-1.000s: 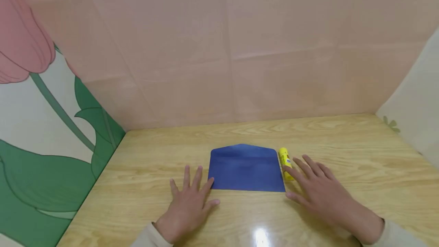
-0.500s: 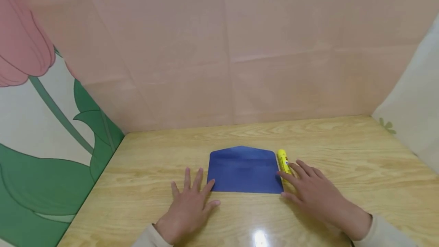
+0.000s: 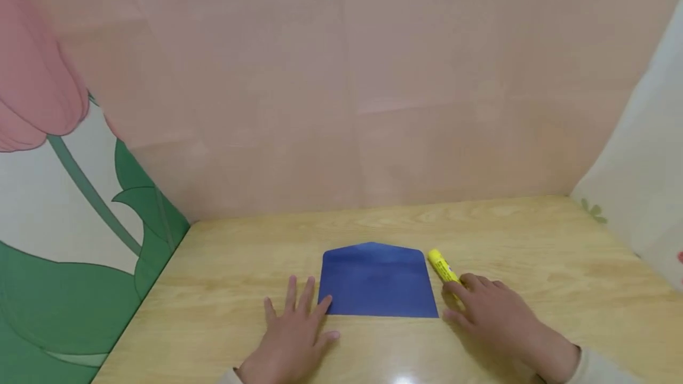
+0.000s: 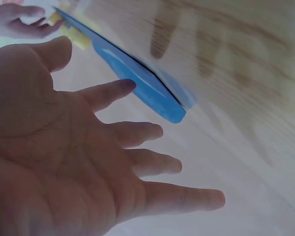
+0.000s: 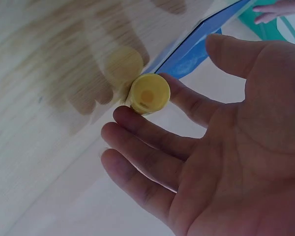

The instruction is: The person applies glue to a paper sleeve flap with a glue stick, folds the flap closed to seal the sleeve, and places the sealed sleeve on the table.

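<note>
A dark blue envelope (image 3: pixel 376 282), flap spread away from the person, lies flat on the table. Over its lower left corner reaches the index fingertip of the left hand (image 3: pixel 292 332), whose fingers are spread; the left wrist view shows that palm (image 4: pixel 73 142) holding nothing. Beside the envelope's right edge is a yellow glue stick (image 3: pixel 440 264), lying slanted. The right hand (image 3: pixel 498 316) reaches over its near end. In the right wrist view the glue stick's round end (image 5: pixel 150 92) sits between index and middle fingers, which touch it, while the thumb (image 5: pixel 231 54) stands apart.
The wood-grain table (image 3: pixel 240 242) is glossy and reflects a light near its front. A pinkish cloth backdrop (image 3: pixel 341 88) rises behind it. A flower-printed panel (image 3: pixel 69 289) borders the left side, and a white cloth (image 3: pixel 640 194) hangs at the right.
The right hand has drawn in its fingers at the glue stick, which has turned to a steeper slant. The left hand stays at the envelope's corner. The head view has tilted upward.
</note>
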The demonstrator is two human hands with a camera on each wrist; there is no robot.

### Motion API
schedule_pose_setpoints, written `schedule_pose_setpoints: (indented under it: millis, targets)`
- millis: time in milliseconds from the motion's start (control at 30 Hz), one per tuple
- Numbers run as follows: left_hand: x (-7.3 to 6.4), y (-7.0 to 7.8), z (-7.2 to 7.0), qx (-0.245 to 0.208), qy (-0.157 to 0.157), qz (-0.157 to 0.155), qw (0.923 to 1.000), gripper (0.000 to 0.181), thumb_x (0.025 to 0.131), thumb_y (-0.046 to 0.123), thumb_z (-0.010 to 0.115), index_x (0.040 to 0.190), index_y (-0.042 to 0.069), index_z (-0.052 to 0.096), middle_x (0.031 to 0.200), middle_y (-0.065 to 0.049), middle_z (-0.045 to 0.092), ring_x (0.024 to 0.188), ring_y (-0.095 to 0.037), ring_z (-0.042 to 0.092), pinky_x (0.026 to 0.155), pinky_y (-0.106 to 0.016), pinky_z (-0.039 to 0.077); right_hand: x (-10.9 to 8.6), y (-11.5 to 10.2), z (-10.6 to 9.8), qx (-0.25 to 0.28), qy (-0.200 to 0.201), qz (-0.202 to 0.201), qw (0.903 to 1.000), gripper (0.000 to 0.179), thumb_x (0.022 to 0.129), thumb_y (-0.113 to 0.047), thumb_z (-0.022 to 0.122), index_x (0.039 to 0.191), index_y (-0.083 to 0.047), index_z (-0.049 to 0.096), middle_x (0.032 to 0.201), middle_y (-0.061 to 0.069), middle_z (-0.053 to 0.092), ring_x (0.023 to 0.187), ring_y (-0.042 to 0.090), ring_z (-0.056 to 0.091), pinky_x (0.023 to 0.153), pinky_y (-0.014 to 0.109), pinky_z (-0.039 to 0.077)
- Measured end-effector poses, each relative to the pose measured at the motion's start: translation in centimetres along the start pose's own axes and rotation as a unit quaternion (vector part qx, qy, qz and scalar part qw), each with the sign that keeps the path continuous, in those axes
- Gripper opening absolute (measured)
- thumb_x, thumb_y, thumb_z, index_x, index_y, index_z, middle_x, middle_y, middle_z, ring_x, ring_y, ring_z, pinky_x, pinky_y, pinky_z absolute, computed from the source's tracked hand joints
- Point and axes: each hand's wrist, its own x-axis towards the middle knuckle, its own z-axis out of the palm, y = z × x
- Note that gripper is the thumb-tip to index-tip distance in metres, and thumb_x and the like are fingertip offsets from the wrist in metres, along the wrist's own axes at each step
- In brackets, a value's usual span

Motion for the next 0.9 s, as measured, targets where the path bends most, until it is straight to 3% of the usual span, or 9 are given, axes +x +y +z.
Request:
schedule_pose_setpoints:
  millis: [133, 300, 567, 733, 900]
  targets:
    - [-0.4, -0.1, -0.1, 0.02, 0.013, 0.013, 0.9996, 0.064, 0.098, 0.061, 0.044, 0.151, 0.025, 0.044, 0.165, -0.015, 0.021, 0.152, -0.048, 0.011, 0.102, -0.085, 0.015, -0.1, -0.2, -0.1, -0.007, -0.006, 0.007, 0.9999, 0.036, 0.089, -0.049, 0.068, 0.111, -0.022, 0.062, 0.09, -0.004, 0.054, 0.072, 0.011, 0.049, 0.06, 0.03, 0.042]
    - [0.0, 0.0, -0.7, 0.036, 0.019, 0.027, 0.9988, 0.062, 0.1, 0.059, 0.041, 0.152, 0.026, 0.042, 0.165, -0.017, 0.02, 0.152, -0.047, 0.011, 0.103, -0.084, 0.017, 0.1, 0.4, -0.5, -0.034, 0.021, 0.001, 0.9992, 0.022, 0.089, -0.035, 0.072, 0.099, -0.022, 0.057, 0.078, -0.004, 0.042, 0.064, 0.011, 0.037, 0.053, 0.025, 0.031]
    - [0.2, 0.2, -0.9, 0.006, 0.008, 0.03, 0.9995, 0.062, 0.099, 0.058, 0.044, 0.152, 0.024, 0.043, 0.165, -0.017, 0.02, 0.152, -0.046, 0.013, 0.101, -0.085, 0.018, 0.5, 1.4, -0.3, -0.086, 0.054, -0.022, 0.9946, 0.02, 0.089, -0.024, 0.069, 0.096, -0.017, 0.052, 0.074, -0.001, 0.039, 0.064, 0.014, 0.041, 0.052, 0.029, 0.036]
    - [0.1, 0.1, -0.7, 0.005, -0.008, 0.025, 0.9996, 0.063, 0.099, 0.059, 0.043, 0.153, 0.026, 0.041, 0.166, -0.016, 0.018, 0.153, -0.046, 0.01, 0.102, -0.085, 0.017, 0.9, 1.3, -0.2, -0.065, 0.056, -0.016, 0.9962, 0.021, 0.09, -0.016, 0.067, 0.097, -0.012, 0.048, 0.07, 0.0, 0.039, 0.059, 0.016, 0.041, 0.047, 0.03, 0.035]
    - [0.2, 0.2, -0.7, 0.018, 0.0, 0.036, 0.9992, 0.065, 0.098, 0.06, 0.046, 0.153, 0.027, 0.04, 0.166, -0.016, 0.018, 0.153, -0.045, 0.01, 0.102, -0.084, 0.019, 1.7, 1.8, -0.7, -0.022, 0.038, 0.016, 0.9989, 0.037, 0.084, -0.014, 0.071, 0.113, -0.009, 0.049, 0.069, 0.0, 0.049, 0.056, 0.017, 0.048, 0.043, 0.033, 0.036]
